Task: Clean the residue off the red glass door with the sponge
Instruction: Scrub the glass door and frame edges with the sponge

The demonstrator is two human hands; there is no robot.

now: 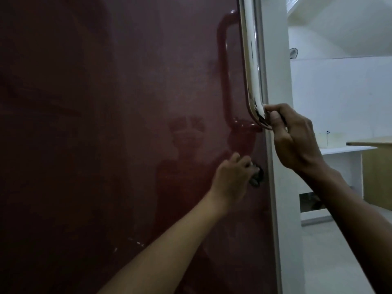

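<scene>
Left hand (235, 175), centre-right of frame, low, is curled around a dark scrubby wad that we read as the sponge (255, 177), pressing it on the red glass door (106, 124) just below the handle mount and close to the door's right edge. Right hand (297, 134) is clamped on the lower bend of the chrome handle (252, 66), thumb on the front of it, other fingers hooked behind; we judge it's steadying the door.

Progress: partial at best. We see hazy smears and blotches across mid-frame left of the handle, a blotchy patch beside the lower mount, and a few pale flecks at lower centre. Upper left is too dark to judge. Most of the pane looks left to do.

Pose: left forearm comes up from bottom centre, wrist roughly straight, knuckles toward us. Right forearm enters from lower right, wrist bent in toward the handle. Sponge mostly hidden by fingers.
</scene>
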